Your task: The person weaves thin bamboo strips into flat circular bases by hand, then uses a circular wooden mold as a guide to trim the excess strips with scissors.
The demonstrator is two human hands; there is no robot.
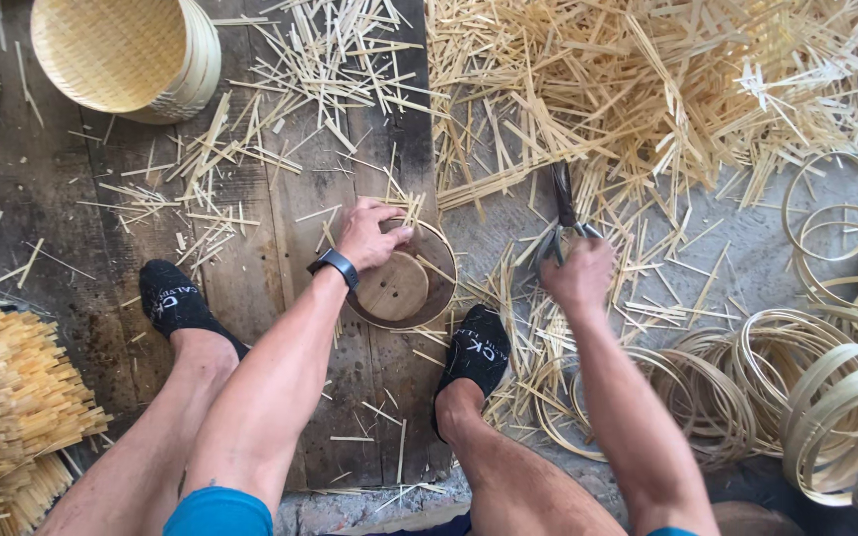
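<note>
Two bare hands work over dark wooden planks (250, 278) strewn with bamboo offcuts. The left hand (369, 234) curls over the far rim of a round bamboo hoop (441, 260) that lies flat on the planks between the two black-socked feet, around a round wooden form (392, 287); fingers and thumb are bent onto the rim. The right hand (580, 275) is clenched around the handles of dark metal shears (561, 210). Their long axis runs nearly straight away from the person, blades pointing up toward the heap of bamboo strips (647, 89). Loose bamboo rings (826, 407) lie stacked at the right, and nested woven baskets (131, 55) stand at the upper left.
</note>
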